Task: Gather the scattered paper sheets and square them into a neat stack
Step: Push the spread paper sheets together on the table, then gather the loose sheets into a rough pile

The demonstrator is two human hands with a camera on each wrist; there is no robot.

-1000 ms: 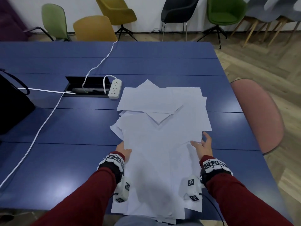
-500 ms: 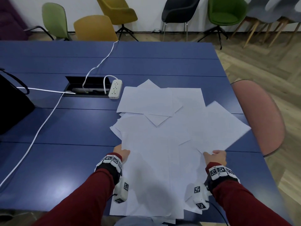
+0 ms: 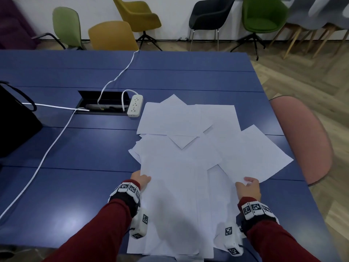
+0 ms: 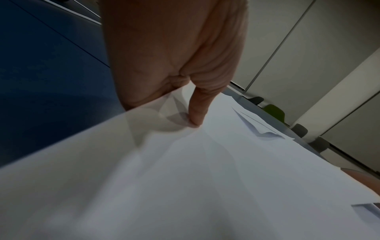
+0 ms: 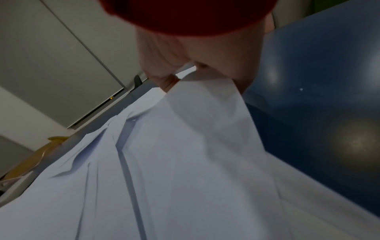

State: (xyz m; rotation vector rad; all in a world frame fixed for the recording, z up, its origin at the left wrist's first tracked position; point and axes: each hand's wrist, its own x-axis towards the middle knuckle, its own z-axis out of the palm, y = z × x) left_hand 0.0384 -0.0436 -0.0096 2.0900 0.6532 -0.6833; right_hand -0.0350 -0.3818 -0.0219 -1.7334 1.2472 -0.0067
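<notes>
Several white paper sheets [image 3: 175, 176] lie fanned and overlapping on the blue table [image 3: 75, 148], reaching from mid-table over its near edge. My left hand [image 3: 141, 179] holds the pile's left edge. In the left wrist view its thumb [image 4: 196, 113] presses on the top sheet [image 4: 205, 178], and the other fingers are hidden under the paper. My right hand [image 3: 247, 183] pinches the near corner of one skewed sheet [image 3: 253, 154] that sticks out to the right. In the right wrist view that sheet [image 5: 205, 121] hangs from the fingers [image 5: 164, 81].
A white power strip [image 3: 135, 105] lies just left of the far sheets, beside an open cable box [image 3: 103, 103]. White cables [image 3: 49, 150] cross the table's left half. A black bag [image 3: 15, 125] sits at the left edge and a pink chair [image 3: 302, 138] at the right.
My right hand has drawn back toward me and to the right, pulling one sheet out of the pile so it angles off right. The left hand has barely moved.
</notes>
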